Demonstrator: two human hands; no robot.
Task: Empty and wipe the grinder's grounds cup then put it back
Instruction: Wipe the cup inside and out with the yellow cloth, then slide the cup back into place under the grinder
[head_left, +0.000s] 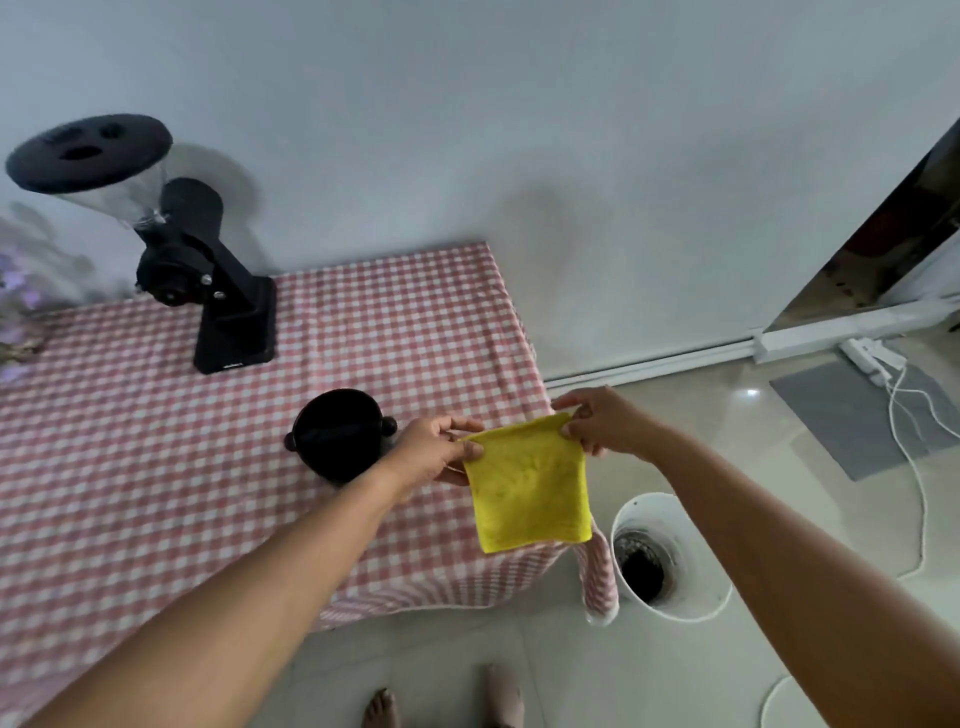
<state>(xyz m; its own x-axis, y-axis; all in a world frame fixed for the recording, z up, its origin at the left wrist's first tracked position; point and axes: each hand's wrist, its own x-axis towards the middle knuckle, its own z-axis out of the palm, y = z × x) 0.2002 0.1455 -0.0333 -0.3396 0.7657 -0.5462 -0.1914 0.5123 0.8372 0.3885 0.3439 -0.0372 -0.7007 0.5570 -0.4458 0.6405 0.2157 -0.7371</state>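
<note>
The small round black grounds cup (337, 431) stands on the table with the pink and white checked cloth (156, 467), near its right edge, with the mouth turned up. It has 2 round knobs, 1 on each side, and the line through them runs left to right, a little farther at the right end. A dark bar seems to cross the mouth along the same line.

Both hands are busy with the square yellow wiping cloth (530, 488). The left hand (436, 449) pinches its upper left corner between thumb and fingers, and the right hand (602, 421) pinches the upper right corner. The cloth hangs flat between them, just past the right edge of the table.

The cup lies to the left of the cloth and just beside the left hand, whose wrist passes in front of the cup's near right side. The right hand is well apart from it. I judge that the left hand is better placed to take the cup, while the right hand brings the cloth to its mouth.

On the floor below the cloth is a white round plastic bin (670, 556) with dark matter inside, so the cup is probably emptied already. The black coffee grinder with a clear hopper (208, 270) stands far left on the table. There is a small pale mark on its base, too small to read. I find no other writing.
</note>
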